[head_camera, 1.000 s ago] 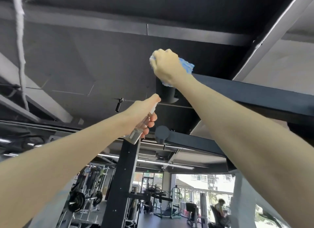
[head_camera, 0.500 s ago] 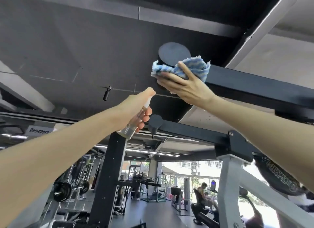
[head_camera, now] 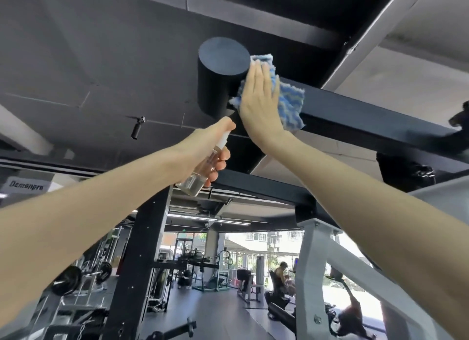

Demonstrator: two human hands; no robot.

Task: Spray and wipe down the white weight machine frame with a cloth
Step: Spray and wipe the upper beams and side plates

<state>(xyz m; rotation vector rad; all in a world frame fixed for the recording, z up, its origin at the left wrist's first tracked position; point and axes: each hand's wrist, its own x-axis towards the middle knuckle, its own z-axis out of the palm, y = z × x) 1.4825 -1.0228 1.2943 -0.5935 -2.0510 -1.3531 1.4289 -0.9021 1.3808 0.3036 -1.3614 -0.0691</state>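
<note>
The right hand (head_camera: 258,98) presses a blue-and-white terry cloth (head_camera: 289,101) flat against the dark overhead beam (head_camera: 368,116), whose long axis runs rightward, while the left hand (head_camera: 203,152) grips a clear spray bottle (head_camera: 200,172) below.

the right hand (head_camera: 258,98) covers the middle of the blue cloth (head_camera: 290,103), so only its edges show past the fingers (head_camera: 256,76). the left hand (head_camera: 203,152) hides most of the spray bottle (head_camera: 193,182); its nozzle sits behind the fingertips. both arms run off the lower edge.

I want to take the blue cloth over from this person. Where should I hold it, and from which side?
Pinch the free lower right corner of the blue cloth, coming from the right along the black beam. The right hand presses the rest flat.
</note>
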